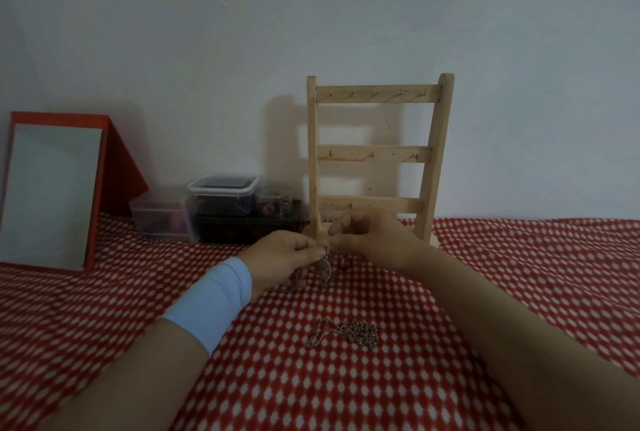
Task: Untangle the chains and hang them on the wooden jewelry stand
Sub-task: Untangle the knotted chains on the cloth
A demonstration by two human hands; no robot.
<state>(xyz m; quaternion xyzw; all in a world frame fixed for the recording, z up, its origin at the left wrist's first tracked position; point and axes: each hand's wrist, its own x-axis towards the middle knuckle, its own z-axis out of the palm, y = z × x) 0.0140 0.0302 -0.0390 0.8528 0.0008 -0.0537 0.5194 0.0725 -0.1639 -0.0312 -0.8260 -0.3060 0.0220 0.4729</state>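
Observation:
A wooden jewelry stand (377, 153) with three hooked rails stands upright against the wall; nothing hangs on it. Just in front of its base, my left hand (280, 254) and my right hand (374, 240) pinch a tangled silver chain (324, 269) between their fingertips. The chain dangles down to the cloth and trails to the left under my left hand. A second tangled chain (349, 333) lies loose on the cloth nearer to me, between my forearms. My left wrist wears a light blue band (214, 302).
A red-and-white patterned cloth (519, 275) covers the surface. At the far left leans a red-framed mirror (52, 191). Clear plastic boxes (221, 198) and a dark tray with small items sit left of the stand, against the wall.

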